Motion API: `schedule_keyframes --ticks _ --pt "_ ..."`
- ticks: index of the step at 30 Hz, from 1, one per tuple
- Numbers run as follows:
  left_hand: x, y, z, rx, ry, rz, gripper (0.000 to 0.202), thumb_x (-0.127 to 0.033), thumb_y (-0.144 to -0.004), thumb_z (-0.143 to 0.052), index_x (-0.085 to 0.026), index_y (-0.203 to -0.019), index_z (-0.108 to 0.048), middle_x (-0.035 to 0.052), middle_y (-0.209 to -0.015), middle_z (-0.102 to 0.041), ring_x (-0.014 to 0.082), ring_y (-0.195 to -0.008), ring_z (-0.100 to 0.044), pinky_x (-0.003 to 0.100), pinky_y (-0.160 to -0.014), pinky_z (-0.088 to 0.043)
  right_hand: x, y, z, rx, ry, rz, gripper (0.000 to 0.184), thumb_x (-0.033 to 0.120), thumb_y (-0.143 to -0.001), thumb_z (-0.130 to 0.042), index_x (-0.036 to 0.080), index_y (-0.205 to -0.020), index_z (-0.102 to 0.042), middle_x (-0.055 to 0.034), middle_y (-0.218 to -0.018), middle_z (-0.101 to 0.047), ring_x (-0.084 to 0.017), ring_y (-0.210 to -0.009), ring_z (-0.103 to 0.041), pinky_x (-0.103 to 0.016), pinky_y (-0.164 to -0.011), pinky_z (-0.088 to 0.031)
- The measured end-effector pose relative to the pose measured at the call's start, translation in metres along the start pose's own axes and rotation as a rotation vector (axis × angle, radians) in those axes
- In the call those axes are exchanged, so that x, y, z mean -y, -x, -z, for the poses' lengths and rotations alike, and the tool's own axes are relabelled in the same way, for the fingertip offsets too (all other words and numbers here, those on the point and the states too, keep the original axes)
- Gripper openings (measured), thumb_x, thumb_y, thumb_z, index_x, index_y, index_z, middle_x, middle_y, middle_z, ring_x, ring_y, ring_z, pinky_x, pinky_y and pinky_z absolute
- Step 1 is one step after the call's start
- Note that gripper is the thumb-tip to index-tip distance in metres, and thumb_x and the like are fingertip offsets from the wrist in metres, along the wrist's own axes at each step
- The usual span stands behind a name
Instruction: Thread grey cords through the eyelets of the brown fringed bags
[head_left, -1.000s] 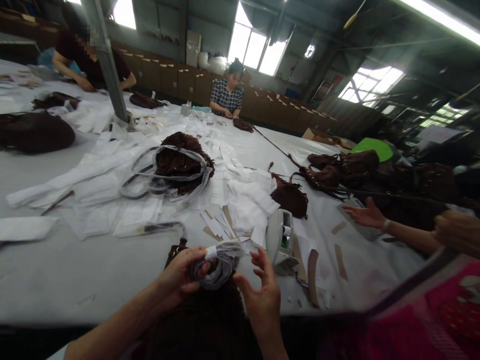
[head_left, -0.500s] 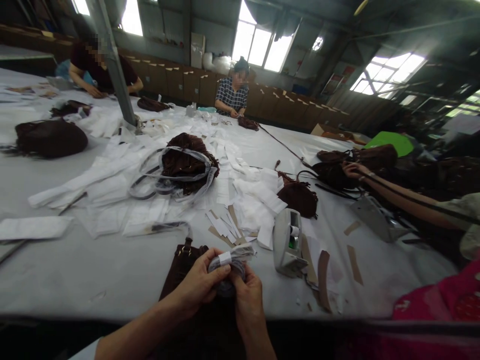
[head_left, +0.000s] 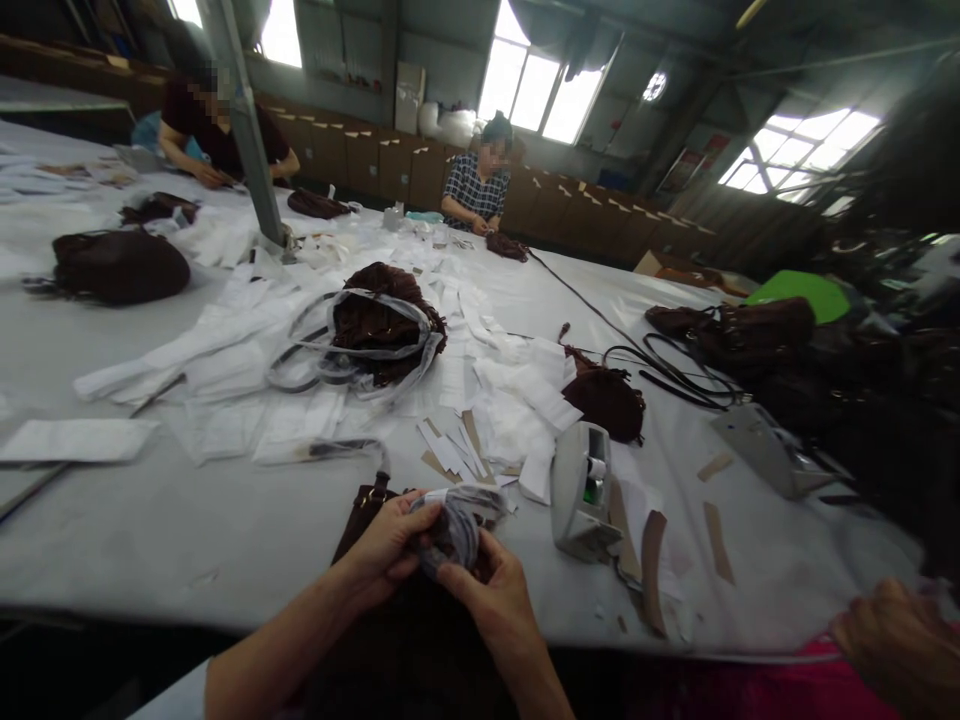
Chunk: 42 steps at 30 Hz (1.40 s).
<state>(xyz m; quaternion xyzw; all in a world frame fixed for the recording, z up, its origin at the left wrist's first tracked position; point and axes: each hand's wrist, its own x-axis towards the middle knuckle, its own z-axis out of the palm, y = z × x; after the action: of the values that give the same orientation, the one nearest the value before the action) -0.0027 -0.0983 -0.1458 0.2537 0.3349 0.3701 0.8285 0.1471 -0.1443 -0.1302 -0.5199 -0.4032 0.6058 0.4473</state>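
Observation:
My left hand [head_left: 390, 545] and my right hand [head_left: 491, 590] are both closed round a coiled grey strap wrapped in clear plastic [head_left: 456, 520], held just above the near table edge. A white band shows on the coil's top. Under my hands lies a dark brown bag [head_left: 367, 515] that hangs over the table edge toward me. A grey tape dispenser [head_left: 579, 490] stands a little to the right of my right hand.
The big white table [head_left: 150, 540] carries white paper strips [head_left: 517, 400], cardboard slips, brown fringed bags [head_left: 611, 400] and a plastic-wrapped bag [head_left: 382, 320]. Two people work at the far side. A neighbour's hand [head_left: 892, 640] is at lower right, by a pile of brown bags [head_left: 750, 330].
My right hand went from open beside the coil to gripping it from below. The neighbour's arm pulled back from the table's right side and is now at the lower right corner.

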Motion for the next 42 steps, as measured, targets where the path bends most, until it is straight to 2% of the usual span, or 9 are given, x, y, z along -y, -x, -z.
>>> schedule_keyframes --ticks 5,10,16,21,26,28,34,37,42 --pt "-0.009 0.002 -0.001 0.103 -0.038 0.002 0.039 -0.036 -0.073 -0.072 -0.015 -0.101 -0.055 -0.0027 -0.062 -0.053 0.0039 -0.04 -0.041 0.01 -0.029 -0.026 -0.008 0.007 -0.006 -0.175 0.0 0.142 0.058 0.032 -0.068 -0.077 0.019 -0.12 -0.055 -0.0081 -0.111 -0.067 -0.025 -0.099 -0.064 -0.034 -0.084 -0.053" --pt "-0.004 0.003 -0.01 0.129 -0.045 0.02 0.037 -0.038 -0.078 -0.067 -0.018 -0.106 -0.053 -0.0046 -0.062 -0.05 0.0024 -0.039 -0.033 0.009 -0.029 -0.024 -0.015 0.005 -0.004 -0.554 0.602 0.321 0.038 0.041 -0.077 -0.066 0.017 -0.107 -0.065 -0.0098 -0.097 -0.07 -0.027 -0.088 -0.066 -0.034 -0.078 -0.052" --pt "0.002 0.005 -0.018 0.104 -0.173 -0.035 0.037 -0.046 -0.078 -0.065 -0.015 -0.096 -0.057 -0.0051 -0.062 -0.046 0.0023 -0.039 -0.034 0.011 -0.028 -0.028 -0.021 -0.003 0.009 -0.632 1.072 0.542 0.033 0.043 -0.08 -0.061 0.015 -0.094 -0.069 -0.0128 -0.081 -0.07 -0.026 -0.072 -0.065 -0.035 -0.069 -0.05" --pt "0.009 -0.002 -0.021 0.036 -0.347 -0.053 0.042 -0.052 -0.079 -0.061 -0.014 -0.098 -0.058 -0.0052 -0.063 -0.048 0.0025 -0.035 -0.034 0.013 -0.028 -0.029 -0.012 -0.007 0.014 -0.633 1.023 0.419 0.023 0.036 -0.081 -0.059 0.016 -0.086 -0.07 -0.0111 -0.077 -0.072 -0.026 -0.069 -0.066 -0.035 -0.067 -0.05" --pt "0.0 -0.012 -0.017 0.013 -0.32 -0.003 0.042 -0.05 -0.078 -0.062 -0.013 -0.099 -0.06 0.0004 -0.074 -0.056 0.0068 -0.05 -0.048 0.014 -0.036 -0.035 0.008 -0.009 0.037 -0.309 0.576 0.183 0.037 0.046 -0.079 -0.061 0.016 -0.1 -0.069 -0.0104 -0.093 -0.073 -0.026 -0.082 -0.068 -0.036 -0.074 -0.054" --pt "-0.007 -0.012 -0.014 0.01 -0.335 0.009 0.043 -0.05 -0.077 -0.064 -0.013 -0.098 -0.061 0.0032 -0.08 -0.061 0.0077 -0.054 -0.051 0.014 -0.039 -0.034 0.01 -0.006 0.05 -0.396 0.492 0.165 0.046 0.051 -0.08 -0.058 0.013 -0.106 -0.067 -0.0127 -0.097 -0.072 -0.027 -0.086 -0.068 -0.039 -0.078 -0.054" --pt "-0.039 0.0 -0.015 0.1 -0.476 0.028 0.046 -0.057 -0.079 -0.056 -0.013 -0.085 -0.064 0.0019 -0.068 -0.06 0.0074 -0.046 -0.044 0.016 -0.035 -0.024 0.018 0.002 0.053 -0.473 0.736 0.516 0.055 0.045 -0.083 -0.058 0.016 -0.129 -0.051 -0.0146 -0.128 -0.057 -0.029 -0.115 -0.055 -0.047 -0.095 -0.046" --pt "-0.07 -0.005 -0.012 0.046 -0.631 -0.135 0.044 -0.055 -0.079 -0.057 -0.012 -0.085 -0.065 0.0008 -0.066 -0.058 0.0083 -0.048 -0.045 0.017 -0.039 -0.029 0.036 -0.007 0.043 -0.441 0.83 0.605 0.053 0.045 -0.086 -0.053 0.016 -0.131 -0.051 -0.0147 -0.131 -0.055 -0.029 -0.118 -0.052 -0.047 -0.098 -0.043" --pt "-0.109 -0.041 0.015 -0.055 -1.071 -0.418 0.039 -0.045 -0.078 -0.06 -0.012 -0.097 -0.068 0.0006 -0.07 -0.061 0.0131 -0.061 -0.052 0.022 -0.055 -0.039 0.055 -0.024 0.037 -0.573 0.771 0.416 0.056 0.052 -0.087 -0.048 0.014 -0.128 -0.054 -0.0176 -0.12 -0.062 -0.027 -0.095 -0.064 -0.033 -0.064 -0.053"
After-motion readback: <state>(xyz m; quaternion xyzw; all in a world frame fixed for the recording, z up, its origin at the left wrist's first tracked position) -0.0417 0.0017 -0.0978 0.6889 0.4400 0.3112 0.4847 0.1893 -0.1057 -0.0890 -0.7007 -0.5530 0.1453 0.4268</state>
